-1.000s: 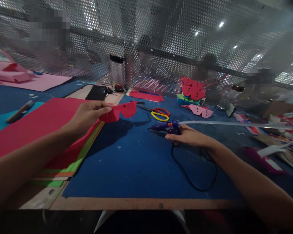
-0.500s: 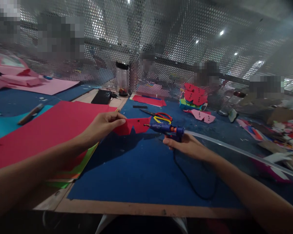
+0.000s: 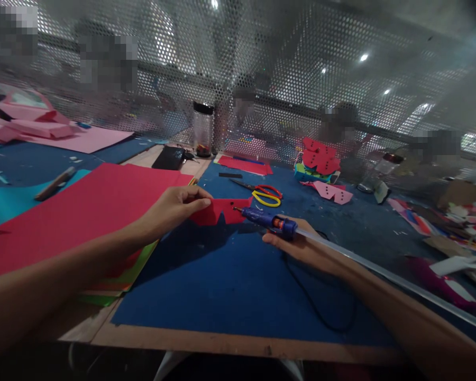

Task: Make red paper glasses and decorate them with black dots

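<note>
Pinched between the thumb and fingers of my left hand (image 3: 182, 205) is a red paper cutout (image 3: 216, 210) with a notch in its lower edge and a dark dot near its top. My right hand (image 3: 297, 241) grips a blue glue gun (image 3: 262, 217), a long clear glue stick (image 3: 353, 258) running out of its back. The gun's nozzle points left and is at the cutout's right part; whether it touches is too small to tell. Behind them, scissors (image 3: 267, 196) with red and yellow handles lie on the blue table mat (image 3: 206, 296).
Large red paper sheets (image 3: 91, 211) lie on the left over coloured ones. At the back stand a jar (image 3: 203, 129) and a stack of red dotted cutouts (image 3: 320, 156), with a pink cutout (image 3: 333, 192) in front. Paper scraps (image 3: 470, 217) cover the right. A perforated metal screen (image 3: 277, 63) rises behind.
The glue gun has tilted, its rear now lower and its nozzle slightly lower against the cutout. Both hands still hold the same things; the whole view has shifted a little.
</note>
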Demonstrator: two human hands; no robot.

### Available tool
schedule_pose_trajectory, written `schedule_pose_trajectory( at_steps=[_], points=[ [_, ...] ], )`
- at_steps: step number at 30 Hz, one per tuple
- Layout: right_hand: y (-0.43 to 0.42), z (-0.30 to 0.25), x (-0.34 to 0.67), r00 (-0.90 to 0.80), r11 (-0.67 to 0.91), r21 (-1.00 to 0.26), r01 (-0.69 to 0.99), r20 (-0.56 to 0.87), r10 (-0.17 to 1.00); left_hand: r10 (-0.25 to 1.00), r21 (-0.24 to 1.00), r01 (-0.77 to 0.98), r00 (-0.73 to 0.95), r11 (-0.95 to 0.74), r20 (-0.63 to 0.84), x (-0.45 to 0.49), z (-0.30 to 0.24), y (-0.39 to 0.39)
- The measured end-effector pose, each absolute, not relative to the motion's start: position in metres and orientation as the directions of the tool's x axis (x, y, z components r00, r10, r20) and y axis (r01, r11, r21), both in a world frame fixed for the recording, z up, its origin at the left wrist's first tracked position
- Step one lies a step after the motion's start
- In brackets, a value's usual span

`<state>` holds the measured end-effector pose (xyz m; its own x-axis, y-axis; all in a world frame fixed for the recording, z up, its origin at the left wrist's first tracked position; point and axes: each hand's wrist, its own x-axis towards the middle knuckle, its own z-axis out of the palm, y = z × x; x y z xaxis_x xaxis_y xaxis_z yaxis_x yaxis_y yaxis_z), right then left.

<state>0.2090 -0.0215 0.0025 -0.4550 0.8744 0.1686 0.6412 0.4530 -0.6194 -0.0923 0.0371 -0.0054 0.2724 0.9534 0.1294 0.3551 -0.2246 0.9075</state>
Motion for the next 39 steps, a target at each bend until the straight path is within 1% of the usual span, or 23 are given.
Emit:
schedule_pose_trajectory(
  at_steps=[8, 20, 24, 29, 34, 39],
  points=[
    [-0.0207, 0.0017, 0.2083, -0.484, 0.51, -0.558, 0.655, 0.209, 0.85, 0.938, 0.888, 0.368, 0.304, -0.275, 0.165, -0.0946, -0.0077, 0.0379],
    [-0.0178, -0.0006, 0.2083, -0.531, 0.577, -0.485, 0.658, 0.245, 0.811, 0.946, 0.901, 0.365, 0.3, -0.235, 0.126, -0.0909, -0.0022, 0.0337],
    [-0.018, -0.0005, 0.209, -0.542, 0.597, -0.485, 0.639, 0.267, 0.797, 0.946, 0.9, 0.365, 0.299, -0.237, 0.128, -0.0914, -0.0035, 0.035],
    [-0.0191, 0.0006, 0.2084, -0.532, 0.579, -0.481, 0.659, 0.247, 0.81, 0.948, 0.898, 0.372, 0.29, -0.237, 0.13, -0.0924, -0.0044, 0.0368],
    [-0.0188, 0.0002, 0.2074, -0.577, 0.624, -0.473, 0.622, 0.26, 0.774, 0.946, 0.893, 0.373, 0.289, -0.251, 0.145, -0.0917, -0.0029, 0.0351],
    [-0.0188, -0.0003, 0.2081, -0.58, 0.629, -0.47, 0.619, 0.267, 0.77, 0.949, 0.892, 0.38, 0.284, -0.245, 0.139, -0.0912, -0.0029, 0.0347]
  ],
)
